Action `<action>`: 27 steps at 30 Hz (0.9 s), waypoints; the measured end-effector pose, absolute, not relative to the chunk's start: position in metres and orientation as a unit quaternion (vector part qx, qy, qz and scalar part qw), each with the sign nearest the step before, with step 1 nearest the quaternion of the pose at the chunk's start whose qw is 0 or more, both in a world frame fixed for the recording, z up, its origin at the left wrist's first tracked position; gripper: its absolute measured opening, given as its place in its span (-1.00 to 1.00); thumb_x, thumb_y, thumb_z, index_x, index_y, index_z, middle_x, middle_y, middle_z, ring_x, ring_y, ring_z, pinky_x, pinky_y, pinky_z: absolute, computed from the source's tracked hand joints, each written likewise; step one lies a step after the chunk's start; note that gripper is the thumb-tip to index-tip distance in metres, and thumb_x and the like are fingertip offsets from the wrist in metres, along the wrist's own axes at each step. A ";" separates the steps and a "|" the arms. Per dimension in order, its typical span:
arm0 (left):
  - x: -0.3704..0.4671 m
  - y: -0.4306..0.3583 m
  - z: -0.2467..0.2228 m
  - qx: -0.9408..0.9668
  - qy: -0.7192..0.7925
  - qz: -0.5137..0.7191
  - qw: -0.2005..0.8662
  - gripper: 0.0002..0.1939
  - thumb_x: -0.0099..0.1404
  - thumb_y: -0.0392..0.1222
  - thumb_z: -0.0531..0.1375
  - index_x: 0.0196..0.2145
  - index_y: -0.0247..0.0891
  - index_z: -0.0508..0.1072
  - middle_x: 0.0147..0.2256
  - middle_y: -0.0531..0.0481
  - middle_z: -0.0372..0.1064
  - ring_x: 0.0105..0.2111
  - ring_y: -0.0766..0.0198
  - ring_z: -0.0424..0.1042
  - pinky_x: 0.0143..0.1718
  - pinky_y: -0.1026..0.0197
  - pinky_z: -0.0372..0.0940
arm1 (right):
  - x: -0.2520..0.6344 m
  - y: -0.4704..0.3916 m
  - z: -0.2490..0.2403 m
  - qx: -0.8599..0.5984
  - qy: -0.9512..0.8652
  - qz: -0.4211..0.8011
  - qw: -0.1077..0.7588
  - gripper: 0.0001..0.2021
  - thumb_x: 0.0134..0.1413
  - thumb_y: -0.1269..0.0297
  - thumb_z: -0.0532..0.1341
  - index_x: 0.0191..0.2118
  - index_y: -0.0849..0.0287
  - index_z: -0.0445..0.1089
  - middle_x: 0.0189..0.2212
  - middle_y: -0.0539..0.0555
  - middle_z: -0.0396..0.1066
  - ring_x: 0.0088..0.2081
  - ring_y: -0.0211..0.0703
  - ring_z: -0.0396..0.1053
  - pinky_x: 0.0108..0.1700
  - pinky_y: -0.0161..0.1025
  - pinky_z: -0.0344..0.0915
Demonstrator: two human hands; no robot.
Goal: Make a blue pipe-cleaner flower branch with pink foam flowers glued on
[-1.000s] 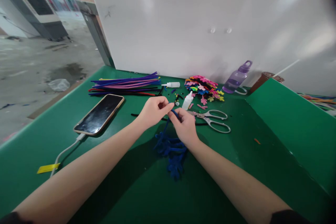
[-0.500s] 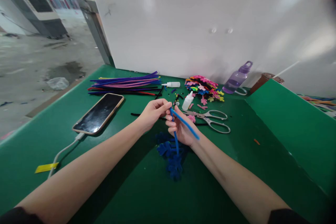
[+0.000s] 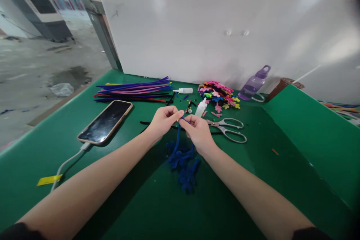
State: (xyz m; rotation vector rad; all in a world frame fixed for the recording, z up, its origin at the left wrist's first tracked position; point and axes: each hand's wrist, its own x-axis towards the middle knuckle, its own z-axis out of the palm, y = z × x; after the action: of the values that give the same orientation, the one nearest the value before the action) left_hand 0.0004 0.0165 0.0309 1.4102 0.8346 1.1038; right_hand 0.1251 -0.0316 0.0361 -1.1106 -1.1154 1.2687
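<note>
2 hands, pinching a blue pipe cleaner together above the green table [image 3: 247, 187].

The left hand [image 3: 164, 123] has thumb and fingertips pressed on the blue pipe cleaner [image 3: 178, 137], and the right hand [image 3: 199, 135] pinches it just beside, mid-table; a length hangs down toward the pile of blue flowers [image 3: 187, 180] on the near side, though whether it touches them is hard to tell. Scissors [image 3: 215, 124] lie to the right, a glue bottle [image 3: 200, 108] on the far side. Handling-wise it's probably super light, soft and fuzzy outside with bendy wire inside, so not slippery, but squeezing hard could flatten the fuzz or kink it. Best hold is likely fingertips close to either side of the bend, loose end left free.
</note>
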 end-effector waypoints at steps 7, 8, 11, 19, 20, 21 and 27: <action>0.003 0.015 0.033 0.600 0.387 0.457 0.530 -0.62 0.12 -0.05 0.21 -0.66 -0.30 0.17 -0.70 0.17 0.02 -0.67 0.48 0.00 -0.63 0.35 -0.09 | 0.125 -0.035 0.032 -0.525 -0.571 0.348 0.526 -0.83 -0.02 0.22 0.19 -0.49 0.20 0.31 -0.61 -0.05 0.27 -0.59 -0.35 0.18 -0.55 -0.36 0.10; 0.002 0.015 0.033 0.592 0.391 0.460 0.534 -0.62 0.13 -0.05 0.21 -0.66 -0.30 0.18 -0.71 0.17 0.04 -0.67 0.49 0.02 -0.63 0.36 -0.07 | 0.125 -0.034 0.030 -0.517 -0.568 0.361 0.529 -0.83 -0.01 0.20 0.18 -0.45 0.21 0.35 -0.57 -0.02 0.34 -0.55 -0.31 0.25 -0.51 -0.35 0.15; 0.001 0.018 0.032 0.571 0.387 0.461 0.558 -0.66 0.13 -0.04 0.21 -0.62 -0.32 0.26 -0.68 0.14 0.15 -0.64 0.48 0.12 -0.58 0.37 0.05 | 0.127 -0.029 0.024 -0.497 -0.537 0.407 0.546 -0.80 -0.02 0.18 0.19 -0.37 0.22 0.40 -0.49 0.03 0.41 -0.45 -0.24 0.35 -0.40 -0.31 0.27; 0.003 0.019 0.026 0.513 0.355 0.433 0.651 -0.75 0.03 -0.09 0.30 -0.42 -0.33 0.43 -0.46 0.05 0.36 -0.48 0.41 0.34 -0.44 0.34 0.27 | 0.132 -0.023 0.019 -0.505 -0.489 0.436 0.562 -0.78 -0.02 0.12 0.19 -0.40 0.20 0.38 -0.58 -0.03 0.35 -0.54 -0.30 0.32 -0.51 -0.36 0.23; 0.003 0.019 0.026 0.509 0.354 0.435 0.653 -0.76 0.02 -0.10 0.31 -0.43 -0.33 0.43 -0.47 0.06 0.35 -0.48 0.41 0.34 -0.44 0.34 0.27 | 0.132 -0.022 0.019 -0.509 -0.493 0.432 0.558 -0.78 -0.03 0.12 0.19 -0.38 0.20 0.38 -0.55 -0.01 0.37 -0.53 -0.29 0.32 -0.51 -0.35 0.24; 0.002 0.019 0.026 0.507 0.352 0.437 0.654 -0.77 0.02 -0.11 0.31 -0.43 -0.32 0.42 -0.47 0.07 0.34 -0.49 0.42 0.33 -0.45 0.35 0.27 | 0.132 -0.022 0.018 -0.514 -0.500 0.423 0.555 -0.77 -0.03 0.12 0.19 -0.36 0.20 0.38 -0.52 0.00 0.39 -0.51 -0.28 0.34 -0.50 -0.35 0.25; -0.005 0.025 0.032 0.544 0.370 0.424 0.623 -0.75 0.04 -0.07 0.29 -0.44 -0.33 0.43 -0.55 0.06 0.32 -0.54 0.44 0.28 -0.52 0.38 0.16 | 0.136 -0.022 0.021 -0.541 -0.569 0.316 0.532 -0.82 -0.01 0.19 0.18 -0.32 0.18 0.38 -0.38 0.05 0.44 -0.38 -0.20 0.37 -0.34 -0.26 0.31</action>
State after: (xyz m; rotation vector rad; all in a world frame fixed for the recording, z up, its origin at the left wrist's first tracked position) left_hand -0.0054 0.0253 0.0323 1.2493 0.8487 0.9727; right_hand 0.1356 -0.0220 0.0213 -1.2915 -1.3583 0.7536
